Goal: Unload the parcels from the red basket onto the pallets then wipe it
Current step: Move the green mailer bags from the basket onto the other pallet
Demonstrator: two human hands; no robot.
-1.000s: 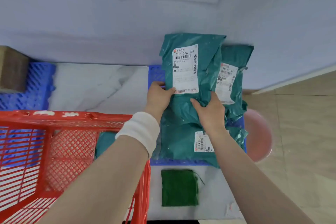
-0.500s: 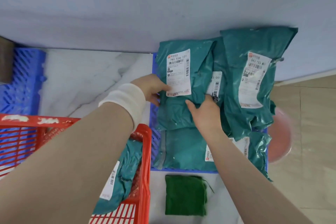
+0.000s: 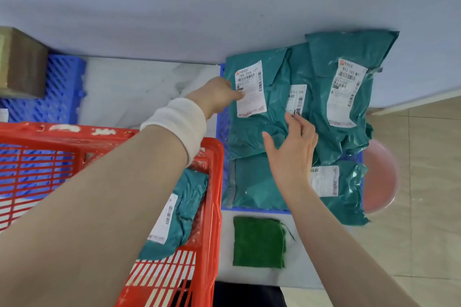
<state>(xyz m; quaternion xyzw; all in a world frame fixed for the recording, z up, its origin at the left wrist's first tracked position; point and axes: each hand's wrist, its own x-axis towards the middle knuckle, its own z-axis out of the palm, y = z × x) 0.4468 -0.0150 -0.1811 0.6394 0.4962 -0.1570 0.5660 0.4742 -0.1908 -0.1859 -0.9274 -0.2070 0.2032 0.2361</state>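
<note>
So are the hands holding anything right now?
The left hand pinches a teal parcel at its left edge; the right hand holds nothing.

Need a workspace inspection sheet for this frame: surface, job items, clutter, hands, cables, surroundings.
Surface: white marble floor with a right pallet and a left pallet, both blue.
Job's things: red basket holds one basket parcel; teal stack lies on the right pallet, labelled parcel at its left; green cloth lies on the floor.
Clutter: brown box on the left pallet; pink basin beside the right pallet.
Hands: left hand pinches the labelled parcel's edge, thumb on the label; right hand open over the stack, holding nothing.
Cables: nothing seen.
Surroundings: grey-blue wall; beige tiles.
</note>
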